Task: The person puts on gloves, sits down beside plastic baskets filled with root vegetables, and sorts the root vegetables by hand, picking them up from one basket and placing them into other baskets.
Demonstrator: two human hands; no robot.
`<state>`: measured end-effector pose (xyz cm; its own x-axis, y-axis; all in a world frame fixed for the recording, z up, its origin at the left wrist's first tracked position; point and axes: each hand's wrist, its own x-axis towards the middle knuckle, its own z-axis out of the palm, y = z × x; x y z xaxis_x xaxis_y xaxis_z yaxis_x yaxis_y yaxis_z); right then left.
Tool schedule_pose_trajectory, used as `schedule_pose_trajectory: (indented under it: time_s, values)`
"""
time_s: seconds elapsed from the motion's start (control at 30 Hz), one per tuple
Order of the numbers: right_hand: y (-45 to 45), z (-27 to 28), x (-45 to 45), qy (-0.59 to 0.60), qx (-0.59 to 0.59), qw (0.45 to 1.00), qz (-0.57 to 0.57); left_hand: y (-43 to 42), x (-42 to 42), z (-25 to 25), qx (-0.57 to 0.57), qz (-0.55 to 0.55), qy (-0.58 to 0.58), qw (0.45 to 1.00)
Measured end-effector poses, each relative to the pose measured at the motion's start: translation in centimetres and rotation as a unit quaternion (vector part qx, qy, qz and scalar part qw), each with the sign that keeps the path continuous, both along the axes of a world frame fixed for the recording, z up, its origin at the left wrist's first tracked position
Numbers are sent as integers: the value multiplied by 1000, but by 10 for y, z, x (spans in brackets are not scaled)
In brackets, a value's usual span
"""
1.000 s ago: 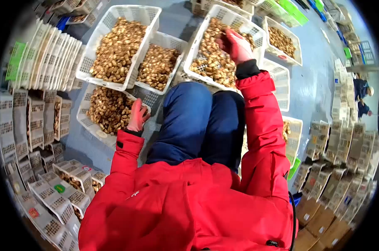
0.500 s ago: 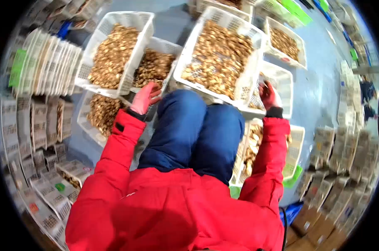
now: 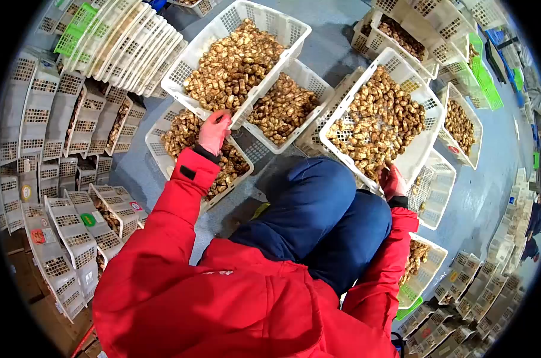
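Observation:
My left hand (image 3: 215,132) is closed at the near corner of a white crate (image 3: 176,76), over a lower crate (image 3: 154,140). What its fingers hold, if anything, I cannot make out. My right hand (image 3: 393,181) reaches inside the near right corner of the middle crate (image 3: 428,156). Its fingers are curled against small, rounded brown-and-tan pieces (image 3: 381,116); whether one is gripped is hidden. Similar pieces (image 3: 232,62) fill the left crate, and darker ones (image 3: 282,107) lie in a smaller crate between the two.
My knees (image 3: 321,191) are close against the middle crate. Right of it stand a crate with few pieces (image 3: 440,194) and a fuller one (image 3: 422,286). Stacked white baskets (image 3: 124,48) rise at left. More crates (image 3: 402,33) stand at the back on the blue-grey floor (image 3: 324,36).
The view has swung left, so the crates appear further right. My left hand has gone from beside my knee to the left crate's corner; my right hand has moved into the middle crate.

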<state>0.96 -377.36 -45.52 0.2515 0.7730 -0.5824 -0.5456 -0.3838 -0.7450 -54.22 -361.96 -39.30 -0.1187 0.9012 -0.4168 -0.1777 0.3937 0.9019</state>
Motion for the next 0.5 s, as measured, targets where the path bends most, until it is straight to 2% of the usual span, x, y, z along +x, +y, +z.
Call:
schedule_pose_trajectory:
  time_s: [0.03,0.07,0.1,0.17,0.27,0.37,0.43,0.47,0.5]
  values:
    - [2,-1,-5,-1,-9,1000,-1,-2,-4,-6,-15,1,21,1000]
    - [5,-2,-9,-11,-22,1000,-8,-6,-7,-12,-25,-2,-5,1000]
    - [6,1,-6,-13,-9,999,37,-8,-11,-17,-19,-5,-20,1000]
    - [11,10,-13,-23,-48,999,-7,-7,-15,-25,-21,14,-53,998]
    - [9,-8,-7,-21,-13,1000,10,1,-15,-28,-15,8,-81,997]
    - [9,-7,-7,-26,-25,998,49,8,-13,-14,-29,0,-44,999]
    - [10,-9,-5,50,1,998,45,10,-4,-7,-32,4,48,998]
    - [15,7,-19,76,-42,995,-53,10,0,-1,-20,10,52,998]
    - [11,-1,-13,54,-26,998,-36,8,7,5,-10,10,53,998]
